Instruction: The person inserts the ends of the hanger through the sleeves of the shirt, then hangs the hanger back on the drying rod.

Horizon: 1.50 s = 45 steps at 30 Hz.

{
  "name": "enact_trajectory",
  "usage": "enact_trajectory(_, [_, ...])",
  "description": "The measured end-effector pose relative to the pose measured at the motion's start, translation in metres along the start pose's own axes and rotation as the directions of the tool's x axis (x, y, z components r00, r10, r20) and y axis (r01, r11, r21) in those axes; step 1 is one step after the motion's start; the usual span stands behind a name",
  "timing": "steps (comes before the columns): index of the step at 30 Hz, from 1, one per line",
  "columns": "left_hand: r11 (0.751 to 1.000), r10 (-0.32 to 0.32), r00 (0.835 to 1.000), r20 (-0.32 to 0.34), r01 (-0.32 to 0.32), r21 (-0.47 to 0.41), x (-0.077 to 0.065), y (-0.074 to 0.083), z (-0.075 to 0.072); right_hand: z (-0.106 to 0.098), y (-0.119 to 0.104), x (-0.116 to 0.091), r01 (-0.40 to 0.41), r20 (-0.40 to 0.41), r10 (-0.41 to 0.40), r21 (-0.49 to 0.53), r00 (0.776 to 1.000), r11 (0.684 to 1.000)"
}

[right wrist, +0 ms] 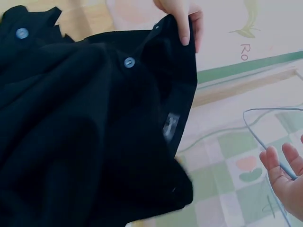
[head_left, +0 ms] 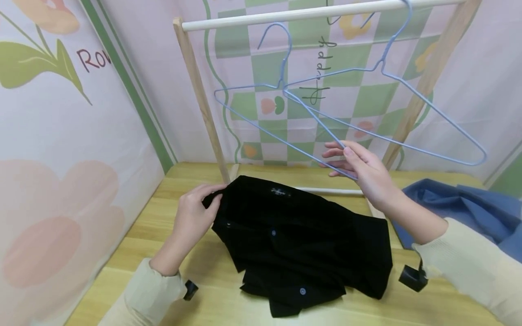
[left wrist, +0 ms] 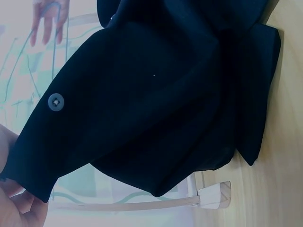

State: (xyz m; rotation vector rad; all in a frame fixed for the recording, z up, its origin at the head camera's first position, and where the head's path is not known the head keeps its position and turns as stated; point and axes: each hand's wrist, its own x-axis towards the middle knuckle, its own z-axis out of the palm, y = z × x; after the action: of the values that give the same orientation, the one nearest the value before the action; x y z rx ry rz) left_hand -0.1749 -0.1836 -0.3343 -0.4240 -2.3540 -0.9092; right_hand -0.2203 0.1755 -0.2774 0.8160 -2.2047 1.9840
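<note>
A black shirt [head_left: 293, 231] with blue-grey buttons and a printed mark inside its neck lies bunched over the table, its upper left edge raised. My left hand [head_left: 191, 213] pinches that edge between thumb and fingers. In the left wrist view, cloth with a button [left wrist: 56, 102] stretches away from those fingers. My right hand [head_left: 373, 176] holds one end of a light blue wire hanger [head_left: 261, 129], thumb against the wire, above the shirt's right part. The hanger's hook [head_left: 285, 40] points up just under the rack's rail and carries no garment.
A second blue hanger [head_left: 444, 115] hangs on the white rail [head_left: 302, 16] of a wooden rack. Blue folded cloth [head_left: 461, 203] lies on the table [head_left: 151, 226] at the right. Printed fabric [head_left: 122, 117] stands behind and at the left.
</note>
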Motion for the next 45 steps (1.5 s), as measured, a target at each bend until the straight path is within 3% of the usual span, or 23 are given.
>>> enact_trajectory(21, [0.998, -0.055, 0.998, -0.032, 0.054, -0.041, -0.004, -0.005, -0.001, -0.051, 0.028, -0.053, 0.014, 0.073, -0.023, 0.129, 0.997, 0.992])
enact_trajectory(36, [0.997, -0.059, 0.998, -0.026, 0.058, -0.056, -0.001, -0.005, 0.002, -0.072, 0.038, -0.079, 0.024, 0.067, -0.041, 0.241, 0.997, 0.97])
enact_trajectory(45, [0.999, -0.044, 0.999, -0.011, 0.044, -0.024, -0.003, -0.01, 0.005, -0.087, 0.044, -0.094, 0.024, 0.173, -0.085, 0.326, 0.981, 0.945])
